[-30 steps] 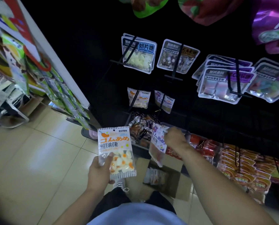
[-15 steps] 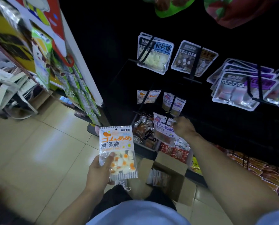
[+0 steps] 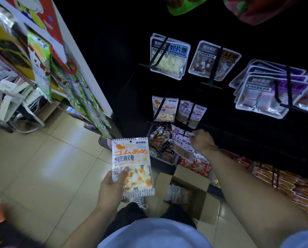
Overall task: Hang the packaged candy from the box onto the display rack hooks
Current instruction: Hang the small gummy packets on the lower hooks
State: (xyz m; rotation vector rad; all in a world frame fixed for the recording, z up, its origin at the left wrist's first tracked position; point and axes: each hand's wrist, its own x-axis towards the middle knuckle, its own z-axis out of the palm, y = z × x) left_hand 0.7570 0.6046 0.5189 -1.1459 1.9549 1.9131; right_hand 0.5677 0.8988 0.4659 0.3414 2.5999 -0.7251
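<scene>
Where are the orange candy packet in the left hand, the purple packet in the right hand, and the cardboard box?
orange candy packet [image 3: 130, 154]: head view, on its printed orange lettering.
purple candy packet [image 3: 181, 142]: head view, on its printed front.
cardboard box [image 3: 194, 178]: head view, on its far flap.

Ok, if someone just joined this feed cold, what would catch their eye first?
Probably the bright orange-lettered candy pack held up in the left hand, low and centre. Next, the right hand pinching a purple-printed pack at the tip of a rack hook, just below the matching pack already hanging there. Beneath both, the open cardboard box sits on the floor.
</scene>
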